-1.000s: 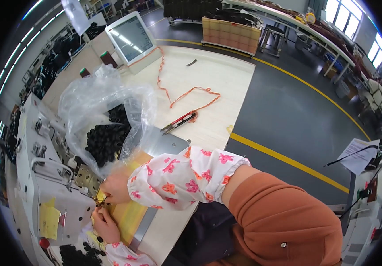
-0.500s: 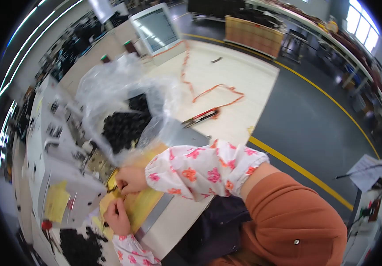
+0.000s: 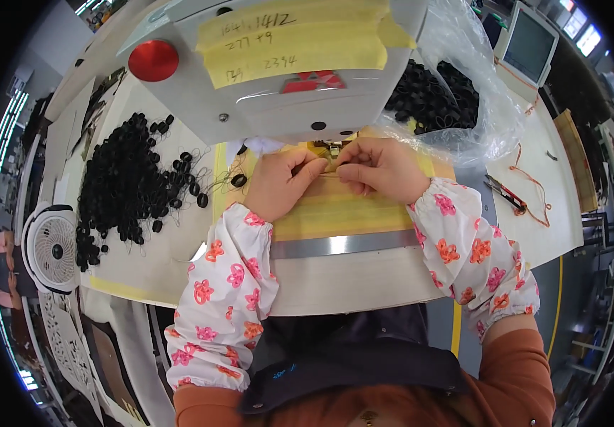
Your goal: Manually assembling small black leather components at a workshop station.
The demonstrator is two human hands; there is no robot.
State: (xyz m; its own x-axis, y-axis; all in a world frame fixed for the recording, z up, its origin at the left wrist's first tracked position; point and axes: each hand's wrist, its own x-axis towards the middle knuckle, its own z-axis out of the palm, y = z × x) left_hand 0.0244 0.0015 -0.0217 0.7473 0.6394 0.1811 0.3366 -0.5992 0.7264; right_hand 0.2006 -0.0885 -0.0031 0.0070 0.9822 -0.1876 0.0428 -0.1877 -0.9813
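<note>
My left hand (image 3: 284,183) and my right hand (image 3: 386,169) meet at the front of a white sewing machine (image 3: 300,107). Thumb and fingers of each are pinched together, fingertips almost touching. What they grip is too small to make out; a fine pale line runs between them. Just behind the fingertips is the machine's metal needle area (image 3: 334,149). Beneath both hands lies a yellow-covered work surface (image 3: 321,213) with a metal strip along its near edge. One small black loop (image 3: 238,181) rests beside my left wrist, with thin threads around it.
Left on the table is a heap of small black loops (image 3: 125,178) trailing threads. At right stands a clear plastic bag (image 3: 499,117) holding more black loops (image 3: 435,96). Red-and-black snips (image 3: 507,195) and an orange cord (image 3: 534,213) lie beyond my right sleeve. A white fan (image 3: 52,249) is far left.
My view has swung round and levelled, so the machine now stands straight ahead and the bag is at right. Both hands stay close together by the needle area, their fingers pinched.
</note>
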